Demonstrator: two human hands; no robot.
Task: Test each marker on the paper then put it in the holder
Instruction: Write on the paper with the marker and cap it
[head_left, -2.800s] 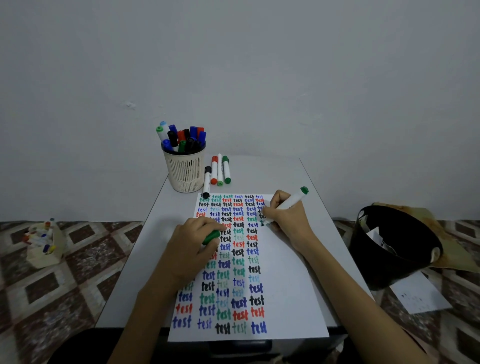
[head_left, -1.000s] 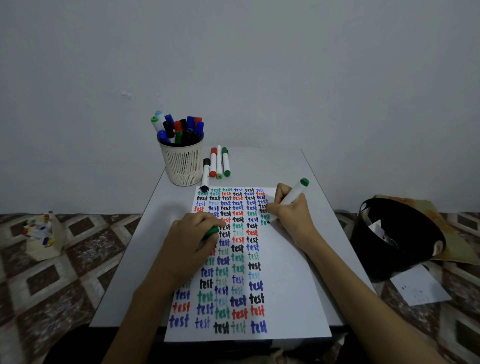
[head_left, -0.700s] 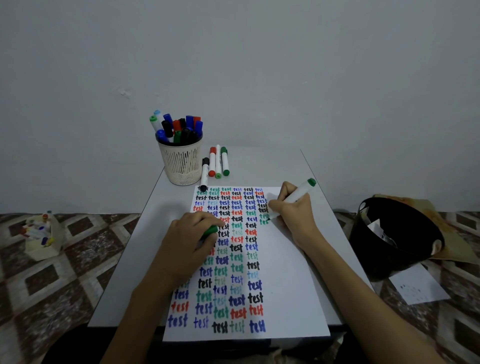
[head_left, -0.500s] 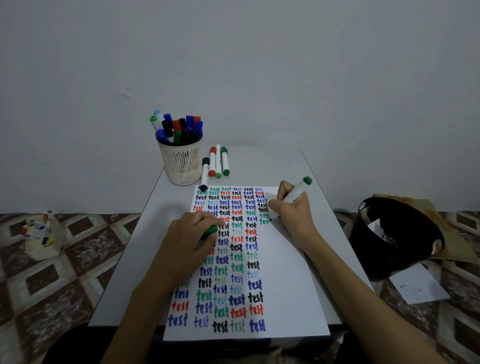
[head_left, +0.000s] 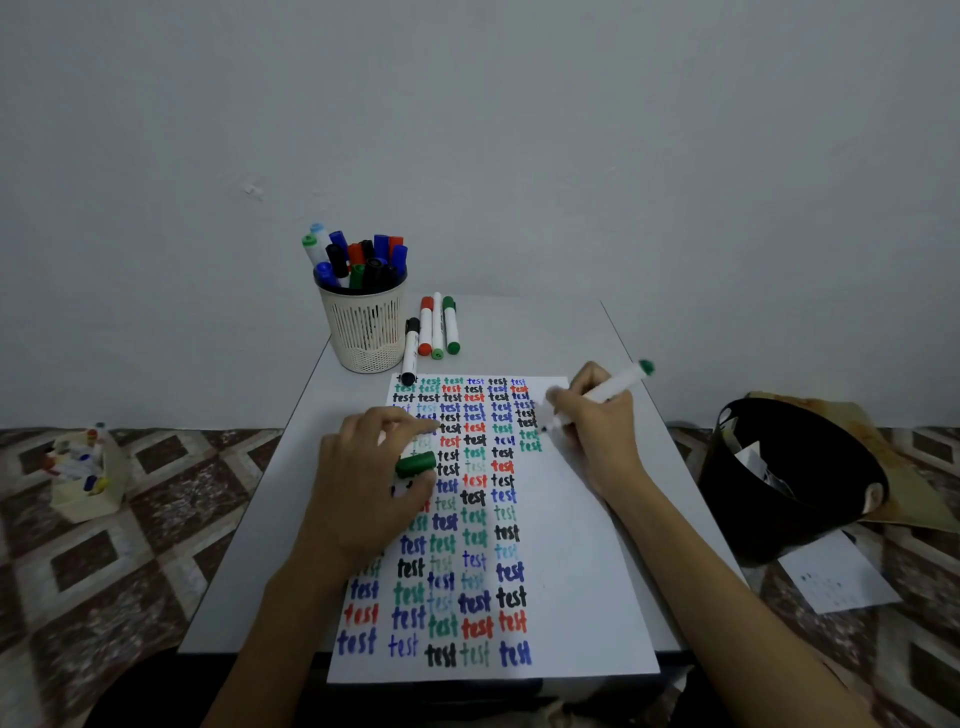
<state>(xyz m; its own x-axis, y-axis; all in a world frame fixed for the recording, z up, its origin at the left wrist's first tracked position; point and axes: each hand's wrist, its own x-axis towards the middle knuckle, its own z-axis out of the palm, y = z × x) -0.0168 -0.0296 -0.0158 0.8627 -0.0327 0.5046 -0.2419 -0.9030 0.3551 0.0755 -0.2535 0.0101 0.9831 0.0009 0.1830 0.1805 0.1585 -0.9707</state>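
Right hand (head_left: 597, 431) has the marker (head_left: 613, 387), fingers curled round the white barrel in a writing grip. The nib is down at the paper (head_left: 582, 571), just right of the last green "test" in the far column. Whether the nib is touching the sheet or just off it, I can't tell from here.

Left hand (head_left: 363, 483) rests on the paper's left side, thumb and fingers pinching the green cap (head_left: 415, 464). The cap's open end looks to face right, but that's hard to call.

Here's the line that matters: the marker runs on a slant, nib low and to the left, green tail high and to the right, out over the table (head_left: 249, 545). So the nib points across the sheet toward the cap, which sits left of it and a little nearer the person. The two are near each other but apart. Capping looks like a short meeting of both hands.

The holder (head_left: 366, 332), packed with markers, stands at the far left corner, beyond the left hand. The left hand is the nearer one, and the right would have to cross over the paper. Spare markers (head_left: 434, 327) lie just beside it.
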